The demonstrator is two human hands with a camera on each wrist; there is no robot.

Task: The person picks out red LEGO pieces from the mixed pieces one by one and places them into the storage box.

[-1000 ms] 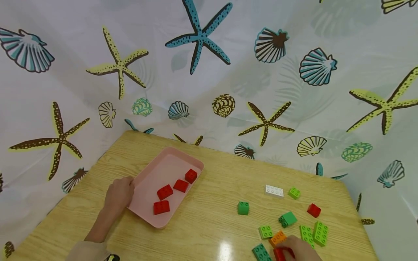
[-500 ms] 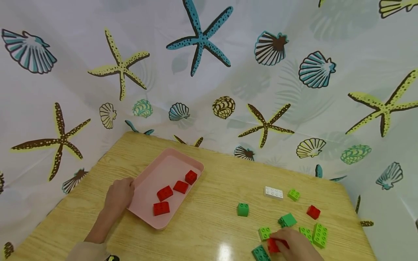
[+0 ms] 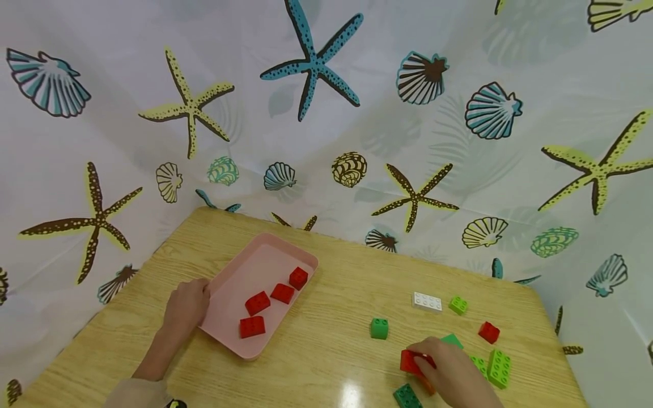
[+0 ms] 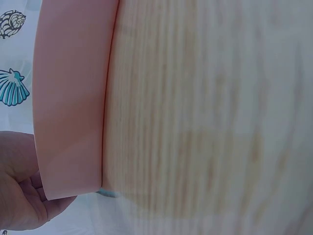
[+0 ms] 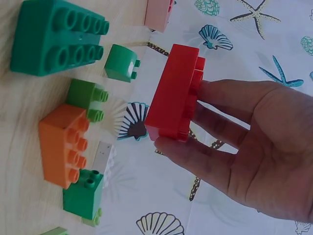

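Right hand (image 3: 451,371) has a red brick (image 5: 173,95) pinched between thumb and fingers, clear of the table (image 3: 326,351) at near right, close by the orange brick (image 5: 63,146)! Over left, the left hand (image 3: 186,304) grips the pink tray's (image 3: 252,263) left edge, four red bricks (image 3: 257,303) inside.

White glare on the wooden table (image 3: 326,340)

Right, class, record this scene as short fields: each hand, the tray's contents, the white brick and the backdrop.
left hand: holds the edge of the pink tray
right hand: pinches a red brick
tray contents: four red bricks
white brick: on the table, studs up
backdrop: white cloth printed with shells and starfish
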